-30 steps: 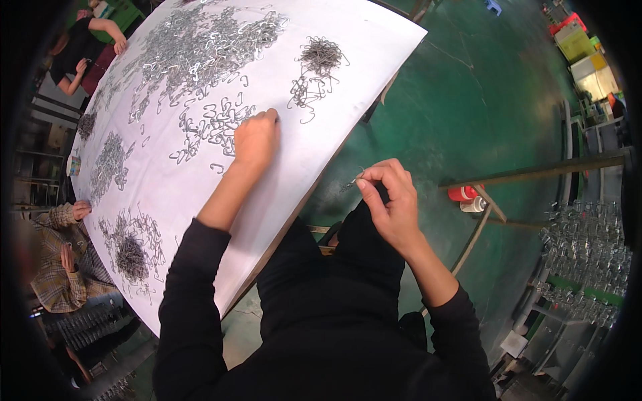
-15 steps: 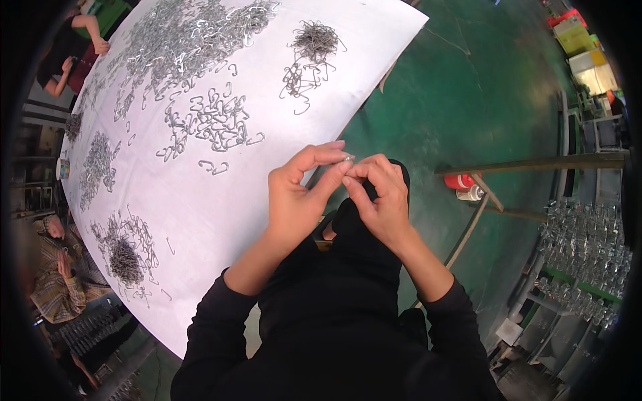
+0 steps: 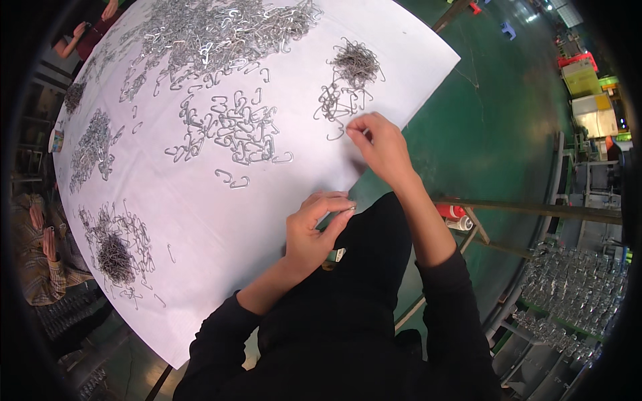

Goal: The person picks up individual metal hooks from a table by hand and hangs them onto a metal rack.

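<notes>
My left hand [image 3: 314, 227] is beside the table's near edge, above my lap. Its thumb and fingers pinch a small shiny metal piece [image 3: 352, 208], mostly covered by the fingertips. Further out, my right hand [image 3: 382, 148] reaches over the table with thumb and forefinger drawn together. Their tips are right beside a thin wire hook [image 3: 336, 136]; I cannot make out what is between them. Just beyond lies a heap of dark thin wire hooks [image 3: 358, 63], with looser ones spilling toward me. Left of it, silver C-shaped hooks [image 3: 241, 130] are spread in a cluster.
A large pile of silver hooks [image 3: 221, 37] covers the table's far part. More wire hooks [image 3: 117, 257] lie at the left. Two people sit along the left edge. A wooden bar [image 3: 528, 208] and a rack of metal parts [image 3: 575, 287] stand at right.
My right hand has left my left hand and moved up and out to the loose wire hooks. The left hand keeps its pinch, a little lower in view. The view has shifted.
</notes>
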Demonstrator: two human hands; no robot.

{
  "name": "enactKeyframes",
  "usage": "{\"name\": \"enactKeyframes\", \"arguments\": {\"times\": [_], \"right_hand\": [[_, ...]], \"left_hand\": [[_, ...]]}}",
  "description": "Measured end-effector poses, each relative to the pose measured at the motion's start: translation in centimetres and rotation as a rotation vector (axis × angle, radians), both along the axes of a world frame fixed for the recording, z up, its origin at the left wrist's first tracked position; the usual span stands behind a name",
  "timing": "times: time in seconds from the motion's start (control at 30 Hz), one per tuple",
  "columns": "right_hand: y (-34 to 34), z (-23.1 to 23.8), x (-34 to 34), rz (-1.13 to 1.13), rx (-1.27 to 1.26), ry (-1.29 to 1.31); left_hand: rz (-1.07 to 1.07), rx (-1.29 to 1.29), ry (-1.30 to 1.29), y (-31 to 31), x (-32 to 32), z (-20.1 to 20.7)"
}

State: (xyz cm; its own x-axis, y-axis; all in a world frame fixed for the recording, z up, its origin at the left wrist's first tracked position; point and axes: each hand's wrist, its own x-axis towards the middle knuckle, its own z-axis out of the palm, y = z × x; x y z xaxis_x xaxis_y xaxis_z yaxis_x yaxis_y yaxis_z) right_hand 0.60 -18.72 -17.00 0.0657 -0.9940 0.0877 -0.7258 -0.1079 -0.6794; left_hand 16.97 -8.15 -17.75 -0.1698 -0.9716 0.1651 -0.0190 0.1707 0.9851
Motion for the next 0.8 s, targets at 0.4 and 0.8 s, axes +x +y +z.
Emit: {"name": "enactKeyframes", "arguments": {"times": [0.4, 0.8], "right_hand": [[-2.6, -1.5, 2.8, 0.129, -0.303, 0.427], [3.3, 3.2, 0.8, -0.147, 0.497, -0.878]], "left_hand": [[0.066, -0.02, -0.022, 0.2, 1.3, -0.4], [0.111, -0.013, 0.002, 0.6, 1.0, 0.7]]}}
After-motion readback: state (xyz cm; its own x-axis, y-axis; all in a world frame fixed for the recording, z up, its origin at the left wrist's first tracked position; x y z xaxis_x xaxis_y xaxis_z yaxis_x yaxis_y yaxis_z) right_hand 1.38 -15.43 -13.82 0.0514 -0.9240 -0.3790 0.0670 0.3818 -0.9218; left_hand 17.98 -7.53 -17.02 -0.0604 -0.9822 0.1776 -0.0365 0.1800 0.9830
